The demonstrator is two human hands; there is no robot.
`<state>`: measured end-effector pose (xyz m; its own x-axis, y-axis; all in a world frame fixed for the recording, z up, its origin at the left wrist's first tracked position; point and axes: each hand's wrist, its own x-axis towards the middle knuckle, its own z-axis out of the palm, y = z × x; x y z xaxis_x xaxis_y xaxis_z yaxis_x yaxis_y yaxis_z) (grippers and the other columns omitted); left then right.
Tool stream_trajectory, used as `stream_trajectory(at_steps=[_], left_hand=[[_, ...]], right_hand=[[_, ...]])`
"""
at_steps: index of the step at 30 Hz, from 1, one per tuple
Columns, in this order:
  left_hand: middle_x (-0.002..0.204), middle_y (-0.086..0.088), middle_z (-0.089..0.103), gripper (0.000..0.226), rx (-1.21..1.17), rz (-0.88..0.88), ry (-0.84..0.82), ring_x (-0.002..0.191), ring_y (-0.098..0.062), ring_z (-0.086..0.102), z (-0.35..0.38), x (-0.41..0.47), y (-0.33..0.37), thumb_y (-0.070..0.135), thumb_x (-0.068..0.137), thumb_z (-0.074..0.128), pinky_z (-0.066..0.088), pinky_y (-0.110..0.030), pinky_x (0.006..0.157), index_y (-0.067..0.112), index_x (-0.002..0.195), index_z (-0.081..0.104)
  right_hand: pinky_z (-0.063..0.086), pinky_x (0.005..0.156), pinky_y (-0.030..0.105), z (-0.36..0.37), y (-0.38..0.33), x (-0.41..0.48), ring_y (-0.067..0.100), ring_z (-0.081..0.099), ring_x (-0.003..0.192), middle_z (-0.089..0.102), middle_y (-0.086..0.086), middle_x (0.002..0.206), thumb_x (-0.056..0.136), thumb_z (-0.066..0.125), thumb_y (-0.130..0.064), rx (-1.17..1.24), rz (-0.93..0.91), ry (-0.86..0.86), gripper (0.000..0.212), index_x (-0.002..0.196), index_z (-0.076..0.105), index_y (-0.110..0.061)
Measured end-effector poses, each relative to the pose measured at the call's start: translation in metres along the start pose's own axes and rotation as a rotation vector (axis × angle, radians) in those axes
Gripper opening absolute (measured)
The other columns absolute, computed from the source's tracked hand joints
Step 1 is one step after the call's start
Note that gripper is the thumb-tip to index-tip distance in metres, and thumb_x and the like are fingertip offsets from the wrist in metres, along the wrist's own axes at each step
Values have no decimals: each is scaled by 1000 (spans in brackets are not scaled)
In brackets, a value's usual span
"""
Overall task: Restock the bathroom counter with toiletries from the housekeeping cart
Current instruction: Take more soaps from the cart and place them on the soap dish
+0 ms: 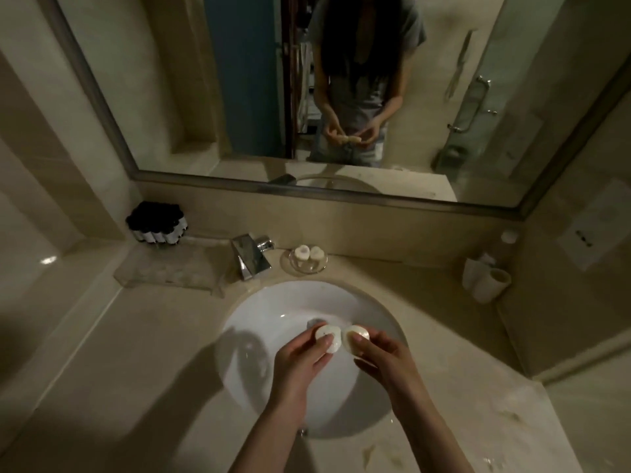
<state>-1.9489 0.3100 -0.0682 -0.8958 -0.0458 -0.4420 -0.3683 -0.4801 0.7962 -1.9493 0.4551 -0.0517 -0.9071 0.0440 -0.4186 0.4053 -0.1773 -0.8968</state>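
Note:
Above the white sink basin, my left hand grips one small round wrapped soap. My right hand grips a second round soap, and the two soaps almost touch. Behind the basin, a clear glass dish holds two more small wrapped soaps. At the back left, a cluster of several small black-capped toiletry bottles stands on the beige counter. A clear tray lies in front of the bottles.
A chrome faucet stands behind the basin, left of the dish. Two upturned white cups sit at the counter's right end, near the side wall. A wide mirror lines the back wall and reflects a person and a glass shower door.

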Motion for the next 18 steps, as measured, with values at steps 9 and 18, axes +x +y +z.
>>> stream_trajectory(at_steps=[9,18], left_hand=[[101,-8,72,26,3,-10,198,96,-21,69,10,120,16,2,78,74,57,-25,70,13,102,71],[99,-11,73,20,53,31,374,96,-25,69,1,234,18,4,76,76,55,-39,83,14,94,73]], right_hand=[[54,68,19,24,-20,113,13,70,80,74,6,93,88,65,-12,-42,28,31,13,101,68,-10],[56,71,23,58,-10,238,23,67,92,68,11,101,89,64,-12,-140,105,56,18,106,63,-8]])
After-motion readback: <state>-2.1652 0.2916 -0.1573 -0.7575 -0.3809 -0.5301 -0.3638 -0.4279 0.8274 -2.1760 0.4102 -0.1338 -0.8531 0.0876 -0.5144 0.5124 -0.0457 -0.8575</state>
